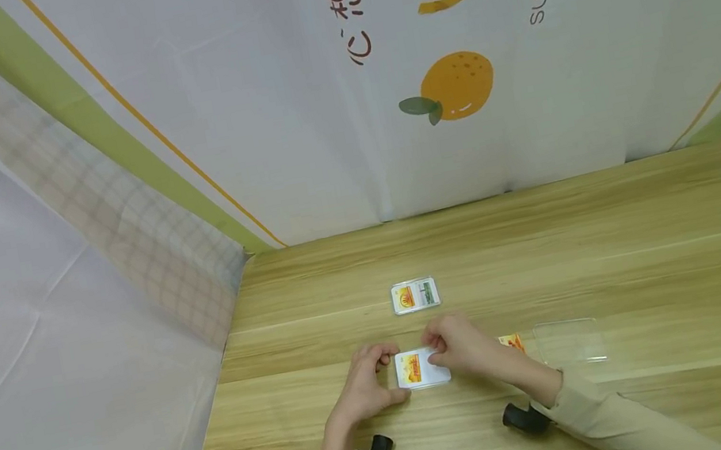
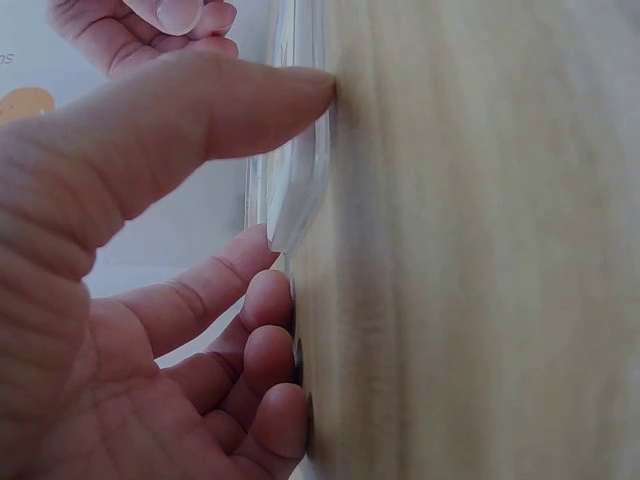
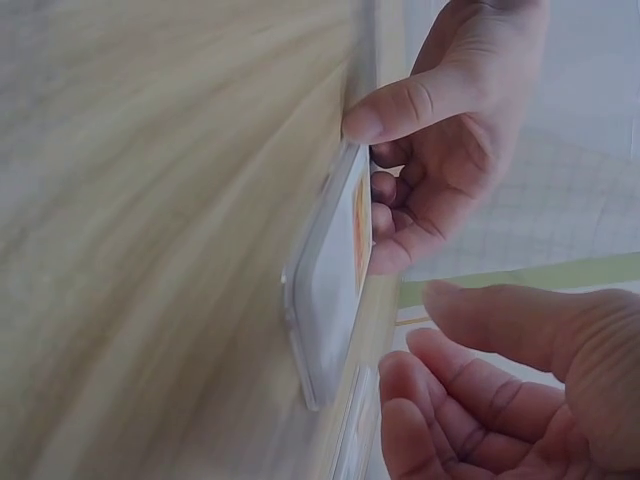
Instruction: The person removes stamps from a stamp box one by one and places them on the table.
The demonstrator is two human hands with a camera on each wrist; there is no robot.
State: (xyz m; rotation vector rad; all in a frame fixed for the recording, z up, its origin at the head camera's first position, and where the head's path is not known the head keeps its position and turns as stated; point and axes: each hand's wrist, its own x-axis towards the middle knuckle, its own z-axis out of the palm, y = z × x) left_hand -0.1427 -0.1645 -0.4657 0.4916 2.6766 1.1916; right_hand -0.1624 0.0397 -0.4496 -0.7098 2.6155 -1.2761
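Note:
A flat clear display case (image 1: 426, 381) with a white insert and a yellow-orange picture lies on the table. My left hand (image 1: 364, 389) holds it at its left end, thumb on the near edge and index finger on the far edge; the left wrist view shows the thumb (image 2: 270, 105) along its side. My right hand (image 1: 462, 348) hovers over the case's right part with bent fingers. In the right wrist view a gap shows between its thumb (image 3: 500, 315) and fingers, and nothing appears in it.
A similar case (image 1: 416, 296) with an orange and a green picture lies farther back. Right of my right wrist are an orange printed piece (image 1: 511, 342), partly hidden by the forearm, and a transparent cover (image 1: 571, 342). A printed cloth (image 1: 282, 110) hangs behind the wooden table (image 1: 623, 235).

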